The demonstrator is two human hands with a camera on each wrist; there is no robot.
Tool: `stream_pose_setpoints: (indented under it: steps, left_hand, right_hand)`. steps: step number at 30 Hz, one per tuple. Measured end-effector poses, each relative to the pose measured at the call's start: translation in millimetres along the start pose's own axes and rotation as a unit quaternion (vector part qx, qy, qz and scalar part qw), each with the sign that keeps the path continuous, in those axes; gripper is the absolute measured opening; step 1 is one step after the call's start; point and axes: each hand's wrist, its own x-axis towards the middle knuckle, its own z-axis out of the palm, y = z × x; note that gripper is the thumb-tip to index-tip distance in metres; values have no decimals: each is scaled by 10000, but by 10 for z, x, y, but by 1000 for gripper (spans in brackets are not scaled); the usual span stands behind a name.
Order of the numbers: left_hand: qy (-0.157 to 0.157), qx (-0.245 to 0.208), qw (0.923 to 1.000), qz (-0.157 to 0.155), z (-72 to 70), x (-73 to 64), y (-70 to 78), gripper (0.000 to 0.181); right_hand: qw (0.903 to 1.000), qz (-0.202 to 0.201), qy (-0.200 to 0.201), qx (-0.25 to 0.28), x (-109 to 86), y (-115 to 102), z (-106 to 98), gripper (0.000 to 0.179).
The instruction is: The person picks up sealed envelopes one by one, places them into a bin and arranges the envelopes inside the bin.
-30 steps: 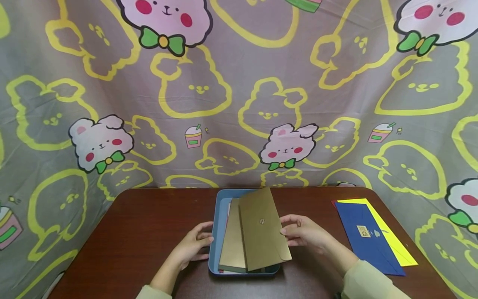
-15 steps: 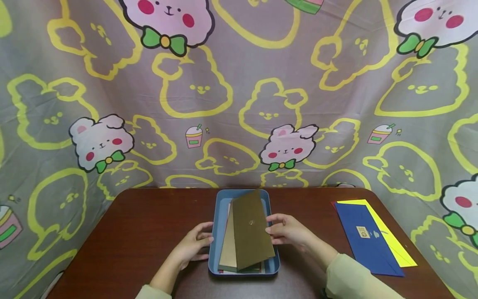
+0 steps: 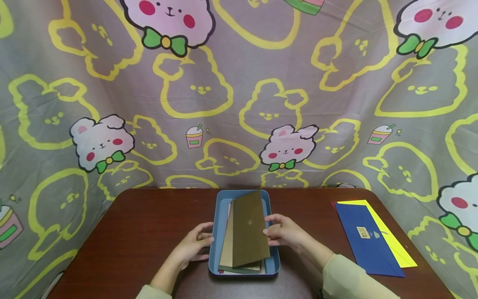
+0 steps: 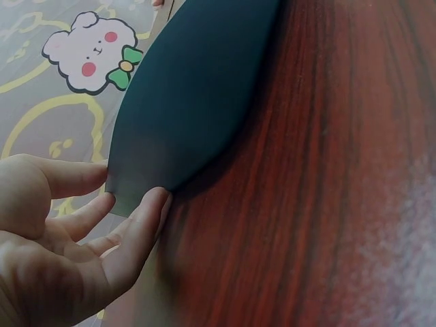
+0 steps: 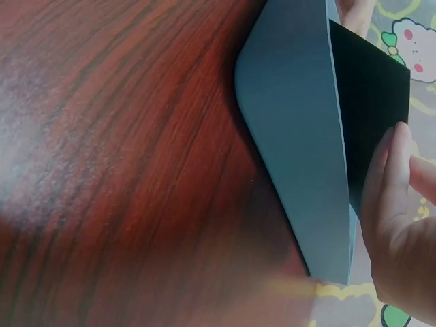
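Observation:
A blue tray (image 3: 221, 220) stands mid-table and holds flat items. My right hand (image 3: 287, 234) pinches the right edge of a gold envelope (image 3: 248, 241) between thumb and fingers. That envelope is tilted, right side up, over the tray; its underside looks dark in the right wrist view. Beneath it, another gold envelope (image 3: 226, 253) shows along its left side, with white and red edges under that. My left hand (image 3: 194, 243) rests fingertips against the tray's left wall, fingers relaxed; the left wrist view shows them at the tray's side (image 4: 184, 102).
On the right of the dark red wooden table (image 3: 157, 216) lie a blue envelope (image 3: 367, 245) and a yellow envelope (image 3: 392, 241) partly under it, with a red corner (image 3: 333, 204) poking out. A patterned curtain (image 3: 239, 104) hangs behind the table.
My right hand has moved left with the gold envelope, from over the tray's right rim to within the tray's outline. Its face turned darker as it tilted. My left hand stayed put.

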Motion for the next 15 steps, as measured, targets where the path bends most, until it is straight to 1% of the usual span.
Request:
stream_pose_setpoints:
  steps: [6, 11, 15]
  left_hand:
    - [-3, 14, 10000, 3, 5, 9, -4, 53]
    - [33, 82, 10000, 40, 14, 14, 5, 53]
    - [83, 208, 9997, 97, 25, 26, 22, 54]
  right_hand:
    - [9999, 34, -162, 23, -38, 24, -37, 52]
    - [9994, -9, -306, -174, -126, 6, -92, 57]
    - [9988, 6, -389, -303, -187, -19, -153, 55]
